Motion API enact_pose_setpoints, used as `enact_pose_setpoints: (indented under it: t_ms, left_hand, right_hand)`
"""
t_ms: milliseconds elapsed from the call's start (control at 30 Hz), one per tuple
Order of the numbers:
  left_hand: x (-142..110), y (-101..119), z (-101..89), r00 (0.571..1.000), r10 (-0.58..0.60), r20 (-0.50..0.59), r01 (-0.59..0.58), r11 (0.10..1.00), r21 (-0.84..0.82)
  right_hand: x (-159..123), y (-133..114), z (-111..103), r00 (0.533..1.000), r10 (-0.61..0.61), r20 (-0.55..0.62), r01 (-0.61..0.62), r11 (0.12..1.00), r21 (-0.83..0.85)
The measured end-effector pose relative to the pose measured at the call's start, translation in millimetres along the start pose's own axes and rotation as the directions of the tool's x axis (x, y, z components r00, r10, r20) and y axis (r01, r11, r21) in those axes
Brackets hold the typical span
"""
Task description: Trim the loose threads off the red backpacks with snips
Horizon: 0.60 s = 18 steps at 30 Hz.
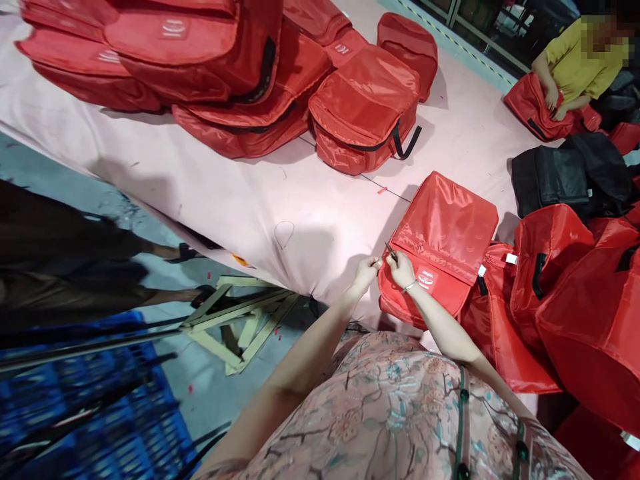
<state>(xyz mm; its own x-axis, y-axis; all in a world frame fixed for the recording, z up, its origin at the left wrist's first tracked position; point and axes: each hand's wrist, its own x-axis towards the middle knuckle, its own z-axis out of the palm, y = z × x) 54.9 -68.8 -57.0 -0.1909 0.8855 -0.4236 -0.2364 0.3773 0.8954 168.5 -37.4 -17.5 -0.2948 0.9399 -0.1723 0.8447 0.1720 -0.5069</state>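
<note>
A red backpack (pixel 445 213) lies in front of me on the pink-covered table, its printed white logo facing up. My right hand (pixel 401 272) is closed over the bag's left part, around small dark thread snips (pixel 390 249) whose tips point up and left. Just left of it, at the bag's edge, my left hand (pixel 368 273) is pinched closed. Whatever lies between its fingertips is too small to make out.
Red backpacks (pixel 175 60) are heaped along the far left, with another red backpack (pixel 367 110) beside them. More red bags (pixel 590 307) and a black bag (pixel 550 177) crowd my right. A co-worker in a yellow top (pixel 575 60) handles a red bag. A blue pallet (pixel 100 400) lies lower left.
</note>
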Motion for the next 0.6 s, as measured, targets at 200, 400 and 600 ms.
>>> enact_pose_setpoints:
  t_ms: [200, 400, 600]
  left_hand:
    - [4.4, -2.5, -3.3, 0.981, -0.122, 0.15, 0.138, 0.985, -0.099]
    - [9.6, -5.3, -8.3, 0.962, -0.171, 0.212, 0.2, 0.972, -0.126]
    - [8.4, -9.2, -8.8, 0.963, -0.158, 0.219, 0.193, 0.969, -0.154]
  right_hand:
    - [-29.5, 29.7, -10.0, 0.988, 0.087, -0.128, -0.09, 0.996, -0.016]
    - [-36.4, 34.1, -8.3, 0.995, 0.006, -0.097, -0.016, 0.995, -0.1]
    - [-26.8, 23.3, -12.1, 0.999, -0.018, -0.041, 0.01, 0.982, -0.187]
